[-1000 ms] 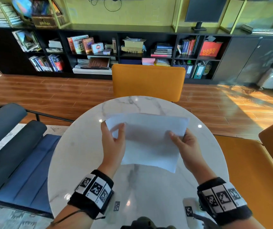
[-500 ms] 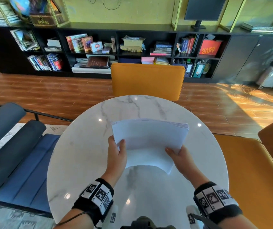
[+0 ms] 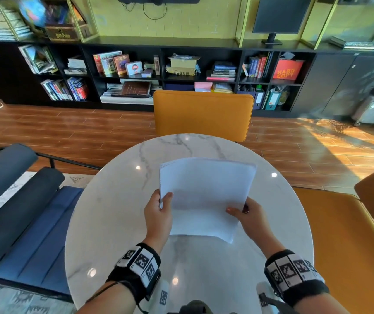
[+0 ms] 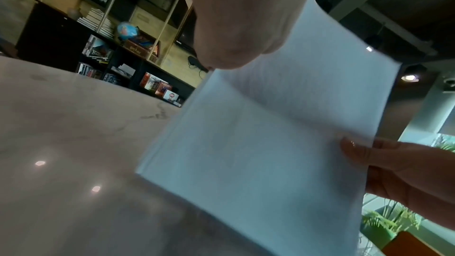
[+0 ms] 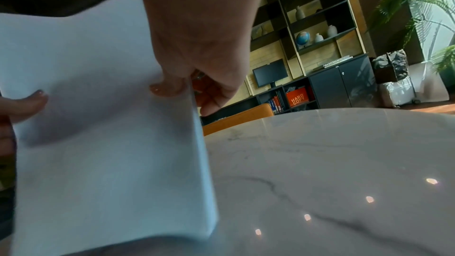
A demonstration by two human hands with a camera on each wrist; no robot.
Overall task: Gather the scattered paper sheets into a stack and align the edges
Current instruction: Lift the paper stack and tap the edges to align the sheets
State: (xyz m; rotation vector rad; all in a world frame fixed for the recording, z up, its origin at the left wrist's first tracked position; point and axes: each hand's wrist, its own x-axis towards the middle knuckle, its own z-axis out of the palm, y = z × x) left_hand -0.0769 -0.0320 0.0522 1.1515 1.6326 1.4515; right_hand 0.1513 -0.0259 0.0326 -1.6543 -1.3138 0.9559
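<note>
Stack rotated since a second ago: it was wide, long edge across the view; now it's tall, short edge toward the far side, and both hands have slid down to the near half. Edges look tighter too, less fanning at the top.

Left hand (image 3: pixel 158 217) pinches the paper stack (image 3: pixel 206 191) at its left edge, thumb on the front face, fingers behind. Right hand (image 3: pixel 250 219) pinches the right edge, thumb on the front, fingers wrapped behind; the right wrist view shows the same thumb-front, fingers-behind grip. Stack sits between the two hands, tilted up off the table (image 3: pixel 104 214). Whether its lower edge touches the marble, can't tell: the wrist views are blurred there.

Sheets bow slightly in the middle. Top corners nearly flush, a few sheet edges still visible at the upper left.

Containers: only the bookshelf (image 3: pixel 136 71) along the back wall, cubbies holding books, folders and an orange "HARD COPY" box (image 3: pixel 287 69).

Room: marble top bare around the stack on all sides. Orange chair (image 3: pixel 203 114) against the table's far edge, blue bench (image 3: pixel 29 225) on the left, another orange seat (image 3: pixel 349 241) on the right.
</note>
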